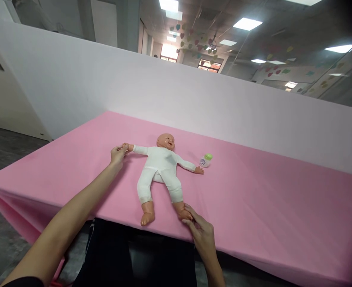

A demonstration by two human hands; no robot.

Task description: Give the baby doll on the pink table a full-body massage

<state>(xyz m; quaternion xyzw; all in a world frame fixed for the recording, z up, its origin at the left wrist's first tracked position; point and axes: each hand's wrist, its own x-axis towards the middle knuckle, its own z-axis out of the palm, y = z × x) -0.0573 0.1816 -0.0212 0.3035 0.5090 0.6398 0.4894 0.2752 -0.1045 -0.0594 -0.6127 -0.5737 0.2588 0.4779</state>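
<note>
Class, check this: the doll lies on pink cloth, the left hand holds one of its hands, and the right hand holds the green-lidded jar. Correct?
Not quite: the head view shows the right hand holding the doll's foot, not the green-lidded jar. The rest stands.

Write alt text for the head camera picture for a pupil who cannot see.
A doll lies on its back on a pink cloth; a person's left hand holds its hand, the right hand its foot. A small jar with a green lid sits near its other hand.
</note>
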